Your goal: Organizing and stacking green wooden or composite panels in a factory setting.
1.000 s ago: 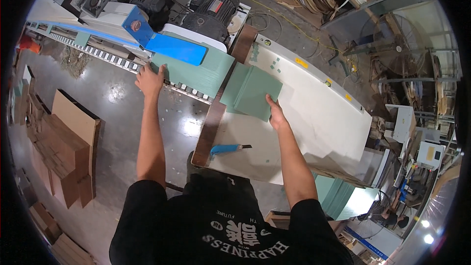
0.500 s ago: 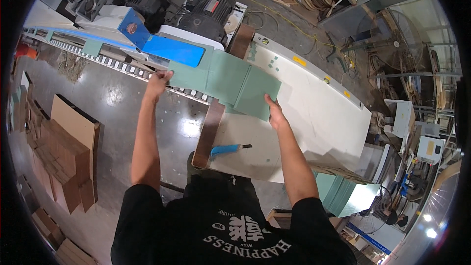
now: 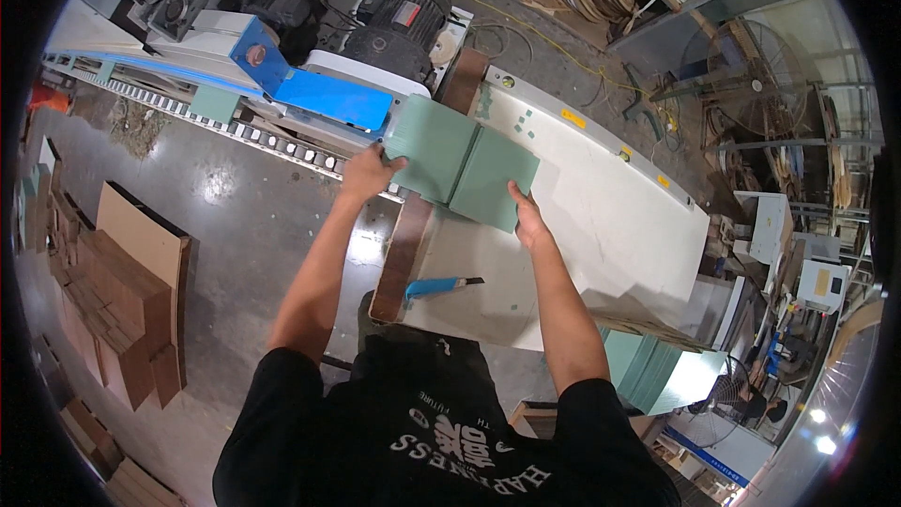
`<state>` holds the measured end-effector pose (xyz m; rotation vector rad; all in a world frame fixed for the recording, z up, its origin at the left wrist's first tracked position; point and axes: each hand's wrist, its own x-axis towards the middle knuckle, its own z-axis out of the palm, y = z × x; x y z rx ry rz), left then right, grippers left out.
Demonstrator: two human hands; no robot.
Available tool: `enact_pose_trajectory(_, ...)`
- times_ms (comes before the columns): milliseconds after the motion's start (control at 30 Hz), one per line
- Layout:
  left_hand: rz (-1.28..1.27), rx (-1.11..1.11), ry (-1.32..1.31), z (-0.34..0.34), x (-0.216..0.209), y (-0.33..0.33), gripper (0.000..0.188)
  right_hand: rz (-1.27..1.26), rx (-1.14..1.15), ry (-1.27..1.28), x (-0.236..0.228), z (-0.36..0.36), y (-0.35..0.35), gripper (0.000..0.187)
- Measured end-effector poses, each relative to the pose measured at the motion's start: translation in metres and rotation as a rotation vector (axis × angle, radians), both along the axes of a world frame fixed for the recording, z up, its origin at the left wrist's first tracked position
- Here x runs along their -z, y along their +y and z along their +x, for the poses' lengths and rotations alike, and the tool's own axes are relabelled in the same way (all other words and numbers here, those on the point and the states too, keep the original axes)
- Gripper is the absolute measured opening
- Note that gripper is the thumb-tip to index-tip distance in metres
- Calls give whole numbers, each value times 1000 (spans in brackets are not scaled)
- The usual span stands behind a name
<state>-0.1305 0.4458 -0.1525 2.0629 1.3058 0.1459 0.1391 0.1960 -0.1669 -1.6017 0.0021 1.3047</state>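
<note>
Two pale green flat panels lie side by side, meeting at a dark seam, where the roller track ends and the white table begins. At the outer edge of the left green panel [image 3: 427, 145], my left hand [image 3: 371, 174] is closed, thumb on top and the other fingers partly hidden. My right hand [image 3: 528, 214] grips the near right edge of the right green panel [image 3: 493, 176], thumb on its face and fingers hidden below. A blue-handled utility knife [image 3: 436, 287] lies on the white table [image 3: 610, 235], nearer to me.
Left of the panels runs a machine with a blue guard [image 3: 333, 100], motors [image 3: 402, 19] and a roller track [image 3: 272, 143]; another green panel [image 3: 216, 103] is on it. A long spirit level [image 3: 591, 130] lines the table's far edge. Brown boards [image 3: 117, 291] are stacked at left.
My left hand has moved right, and the green surface that reached left below the blue guard now ends near the guard's tip. The panel farther left has shifted right. My right hand stays put.
</note>
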Motion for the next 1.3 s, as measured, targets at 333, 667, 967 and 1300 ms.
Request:
enact_pose_trajectory(333, -812, -161, -565, -28, -36, -2, 42, -31, 17, -20, -2, -1, 0, 92)
enact_pose_trajectory(667, -182, 177, -248, 41, -27, -97, 48, 256, 140, 195, -15, -5, 5, 92)
enact_pose_trajectory(967, 127, 106, -91, 72, -1, -115, 107, 201, 189, 290, -11, -7, -2, 82)
enact_pose_trajectory(1300, -34, 27, -102, 95, 9, -139, 120, 47, 182, 154, -48, -6, -3, 84)
